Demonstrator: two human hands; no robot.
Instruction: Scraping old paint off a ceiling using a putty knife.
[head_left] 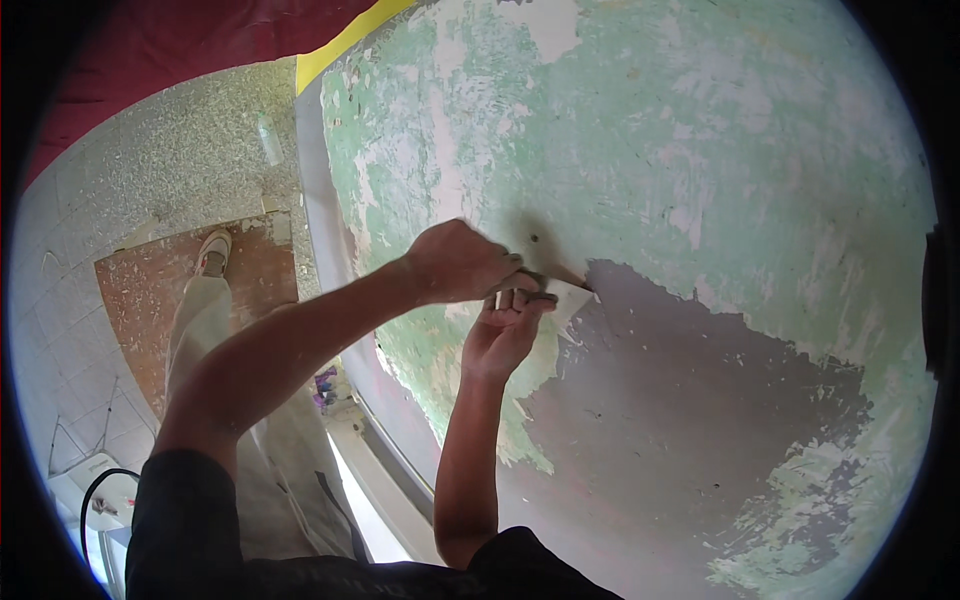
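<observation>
A scraper with a broad pale blade (568, 302) is pressed against the wall (660, 380), its edge where green paint meets bare grey surface. My left hand (462, 264) is closed around the scraper's handle, reaching across from the left. Just below it, my right hand (503, 335) has its fingers curled on the same handle, close to the blade. Most of the handle is hidden by my fingers. Peeling green paint (600, 150) with whitish patches covers the wall above and around the grey area.
Paint flakes lie scattered over the floor (200, 140) beside the wall. My shoe (215, 250) stands on a reddish-brown board (130, 290). Dark red cloth (200, 40) with a yellow edge hangs at the upper left. A white container (105, 500) sits at the lower left.
</observation>
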